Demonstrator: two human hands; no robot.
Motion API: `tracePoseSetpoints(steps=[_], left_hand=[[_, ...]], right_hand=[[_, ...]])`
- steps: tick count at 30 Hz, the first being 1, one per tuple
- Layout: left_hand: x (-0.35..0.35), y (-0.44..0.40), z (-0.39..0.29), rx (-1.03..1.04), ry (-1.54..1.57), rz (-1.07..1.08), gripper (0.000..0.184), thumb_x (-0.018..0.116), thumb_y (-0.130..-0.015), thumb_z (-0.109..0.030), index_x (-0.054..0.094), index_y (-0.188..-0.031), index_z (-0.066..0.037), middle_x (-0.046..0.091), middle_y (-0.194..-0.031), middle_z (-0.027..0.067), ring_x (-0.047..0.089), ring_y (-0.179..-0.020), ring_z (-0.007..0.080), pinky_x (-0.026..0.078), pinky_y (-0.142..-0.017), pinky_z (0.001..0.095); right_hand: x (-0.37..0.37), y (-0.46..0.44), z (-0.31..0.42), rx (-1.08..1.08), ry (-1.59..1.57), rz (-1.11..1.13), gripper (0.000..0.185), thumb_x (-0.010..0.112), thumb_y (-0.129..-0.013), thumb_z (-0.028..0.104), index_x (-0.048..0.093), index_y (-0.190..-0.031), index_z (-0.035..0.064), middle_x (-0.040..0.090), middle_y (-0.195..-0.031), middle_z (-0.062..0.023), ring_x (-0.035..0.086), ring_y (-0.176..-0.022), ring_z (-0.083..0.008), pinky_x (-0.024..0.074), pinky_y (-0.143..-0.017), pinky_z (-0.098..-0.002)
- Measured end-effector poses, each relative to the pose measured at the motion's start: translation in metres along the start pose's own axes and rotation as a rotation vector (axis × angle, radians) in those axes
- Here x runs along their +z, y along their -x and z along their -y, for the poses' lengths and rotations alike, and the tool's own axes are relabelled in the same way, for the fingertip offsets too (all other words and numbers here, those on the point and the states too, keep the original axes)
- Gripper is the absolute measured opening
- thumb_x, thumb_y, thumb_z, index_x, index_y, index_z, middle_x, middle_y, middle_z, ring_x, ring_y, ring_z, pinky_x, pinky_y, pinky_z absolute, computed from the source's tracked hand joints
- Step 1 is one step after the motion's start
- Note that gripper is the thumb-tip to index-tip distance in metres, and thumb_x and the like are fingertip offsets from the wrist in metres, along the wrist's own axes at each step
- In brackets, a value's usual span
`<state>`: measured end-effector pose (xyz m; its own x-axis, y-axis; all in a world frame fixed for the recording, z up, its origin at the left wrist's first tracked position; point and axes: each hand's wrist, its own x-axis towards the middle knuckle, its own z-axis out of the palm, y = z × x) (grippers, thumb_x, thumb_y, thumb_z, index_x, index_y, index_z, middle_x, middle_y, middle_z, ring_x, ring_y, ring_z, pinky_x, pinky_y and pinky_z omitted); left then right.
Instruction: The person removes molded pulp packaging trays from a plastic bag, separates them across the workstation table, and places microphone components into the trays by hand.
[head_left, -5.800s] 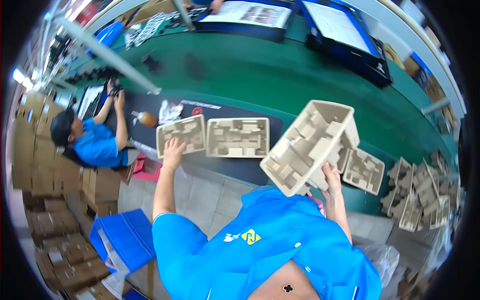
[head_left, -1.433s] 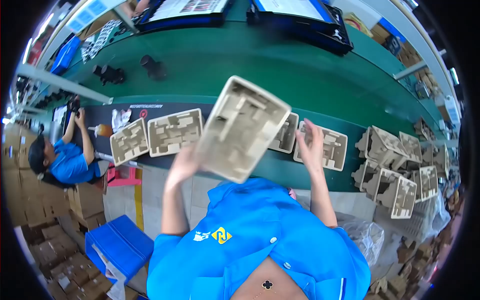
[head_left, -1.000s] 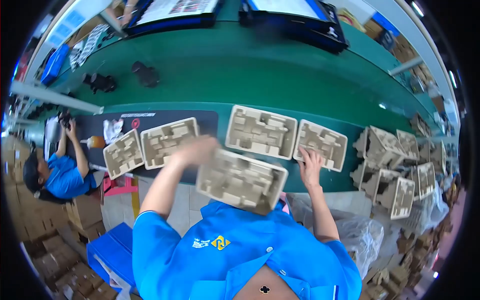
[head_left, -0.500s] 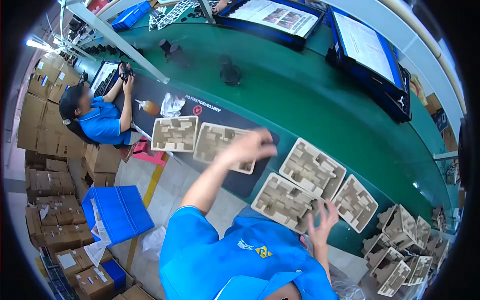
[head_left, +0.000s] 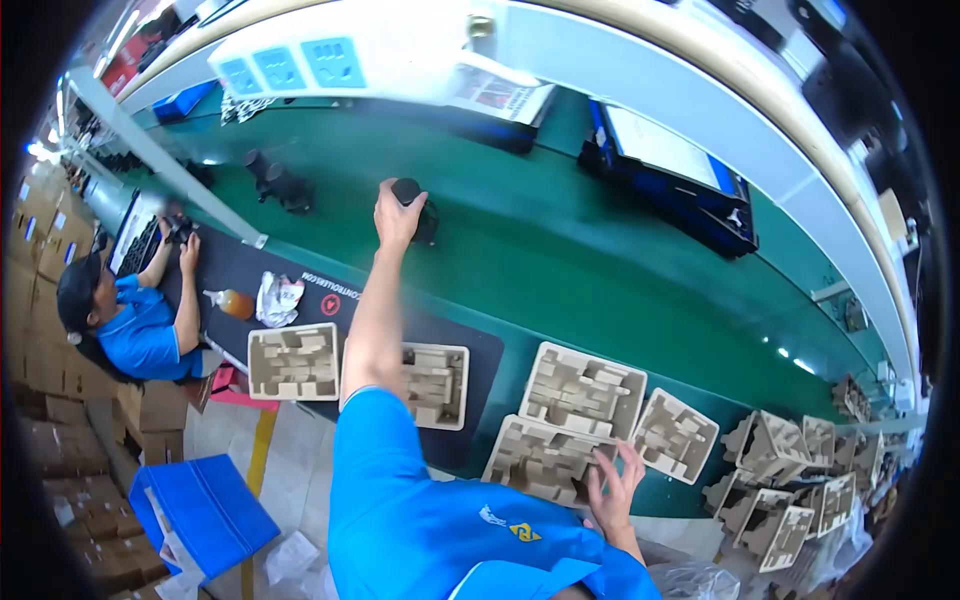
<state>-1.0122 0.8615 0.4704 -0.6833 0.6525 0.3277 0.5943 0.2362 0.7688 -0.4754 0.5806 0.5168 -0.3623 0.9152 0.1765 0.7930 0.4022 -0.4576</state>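
My left hand (head_left: 395, 218) is stretched out over the green work surface, with thumb and fingers closed around the top of a black cylindrical part (head_left: 405, 190). The part's wider base (head_left: 427, 222) shows beside the hand. My right hand (head_left: 617, 487) is open, fingers apart, at the right edge of a beige moulded pulp tray (head_left: 535, 460); whether it touches the tray I cannot tell. Behind that tray lies a second pulp tray (head_left: 583, 388), and a smaller one (head_left: 677, 435) lies to its right. My left forearm partly covers another tray (head_left: 437, 388) on the dark mat.
More black parts (head_left: 280, 187) stand farther left. On the mat (head_left: 470, 400) are another tray (head_left: 293, 362) and a bottle of amber liquid (head_left: 232, 303). A co-worker (head_left: 150, 330) sits at left. Stacked trays (head_left: 775, 447) are at right; a shelf rail (head_left: 690, 95) crosses above.
My left hand has moved from above the mat tray out to the black part and taken hold of it. The view has shifted; my right hand stays near the trays.
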Motion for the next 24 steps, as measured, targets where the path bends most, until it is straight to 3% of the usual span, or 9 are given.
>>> tracePoseSetpoints(steps=[3,7,10,14,16,17,18,21,24], left_hand=[[-0.032,0.054,-0.099,0.113,0.413,0.284,0.053,0.082,-0.077,-0.016,0.057,-0.120,0.003,0.068,-0.110,0.0177,0.067,-0.100,0.0280,0.053,-0.087,0.0366],[-0.074,0.152,-0.210,0.120,0.963,0.846,0.050,0.077,-0.081,-0.004,0.056,-0.125,0.003,0.066,-0.115,0.0150,0.063,-0.106,0.0189,0.051,-0.091,0.0318],[-0.090,0.217,-0.257,0.155,1.148,1.182,0.056,0.080,-0.081,-0.009,0.054,-0.129,0.003,0.064,-0.120,0.0142,0.060,-0.113,0.0206,0.045,-0.101,0.0350],[-0.094,0.284,-0.292,0.169,1.140,1.304,0.067,0.081,-0.082,-0.029,0.052,-0.132,0.004,0.058,-0.127,0.0127,0.054,-0.122,0.0224,0.040,-0.106,0.0352],[-0.098,0.310,-0.305,0.172,1.130,1.265,0.070,0.080,-0.083,-0.035,0.051,-0.133,0.004,0.056,-0.131,0.0135,0.052,-0.125,0.0234,0.039,-0.107,0.0352],[-0.091,0.321,-0.304,0.301,1.085,1.170,0.079,0.079,-0.083,-0.044,0.046,-0.138,0.002,0.051,-0.137,0.0146,0.048,-0.130,0.0246,0.036,-0.110,0.0359],[-0.107,0.342,-0.327,0.216,1.088,1.147,0.097,0.063,-0.082,-0.070,0.042,-0.142,0.003,0.051,-0.138,0.0149,0.047,-0.131,0.0235,0.034,-0.111,0.0373],[-0.096,0.376,-0.316,-0.073,1.117,1.233,0.073,0.045,-0.099,-0.058,0.039,-0.146,-0.003,0.049,-0.142,0.0160,0.048,-0.131,0.0286,0.034,-0.112,0.0420],[-0.096,0.422,-0.307,-0.343,0.935,1.436,0.068,0.033,-0.103,-0.058,0.044,-0.144,-0.005,0.057,-0.136,0.0144,0.054,-0.124,0.0252,0.041,-0.106,0.0434]], right_hand=[[-0.033,-0.043,0.020,-0.005,-0.070,-0.251,0.033,0.069,-0.080,0.000,0.069,-0.113,0.0061,0.058,-0.123,-0.0191,0.053,-0.118,-0.0380,0.0398,-0.100,-0.0477],[-0.114,-0.102,0.078,-0.095,-0.148,-0.405,0.042,0.073,-0.077,0.002,0.068,-0.119,0.0058,0.061,-0.125,-0.0139,0.059,-0.108,-0.0322,0.0462,-0.095,-0.0411],[-0.162,-0.111,0.108,-0.123,-0.045,-0.244,0.059,0.075,-0.082,0.032,0.058,-0.135,0.0139,0.064,-0.115,-0.0092,0.062,-0.103,-0.0273,0.0456,-0.088,-0.0388],[-0.174,-0.082,0.095,0.121,-0.099,0.113,0.090,0.071,-0.083,0.050,0.029,-0.154,0.0158,0.067,-0.108,-0.0204,0.067,-0.090,-0.0377,0.0465,-0.080,-0.0440],[-0.172,-0.067,0.074,0.060,-0.204,0.020,0.094,0.071,-0.083,0.051,0.023,-0.156,0.0158,0.067,-0.108,-0.0232,0.068,-0.088,-0.0411,0.0481,-0.077,-0.0474],[-0.179,-0.058,0.065,0.104,-0.320,0.042,0.095,0.073,-0.081,0.048,0.024,-0.156,0.0160,0.067,-0.106,-0.0258,0.068,-0.093,-0.0413,0.0501,-0.081,-0.0489],[-0.178,-0.050,0.052,0.106,-0.520,-0.037,0.092,0.075,-0.083,0.039,0.025,-0.155,0.0136,0.066,-0.115,-0.0234,0.069,-0.100,-0.0353,0.0521,-0.086,-0.0458],[-0.180,-0.023,0.017,0.111,-1.038,-0.171,0.086,0.075,-0.087,0.027,0.025,-0.153,0.0047,0.055,-0.130,-0.0127,0.058,-0.114,-0.0206,0.0482,-0.097,-0.0349],[-0.180,0.000,-0.011,0.104,-1.270,-0.277,0.084,0.074,-0.087,0.026,0.027,-0.152,0.0013,0.053,-0.130,-0.0113,0.054,-0.117,-0.0183,0.0428,-0.102,-0.0325]])
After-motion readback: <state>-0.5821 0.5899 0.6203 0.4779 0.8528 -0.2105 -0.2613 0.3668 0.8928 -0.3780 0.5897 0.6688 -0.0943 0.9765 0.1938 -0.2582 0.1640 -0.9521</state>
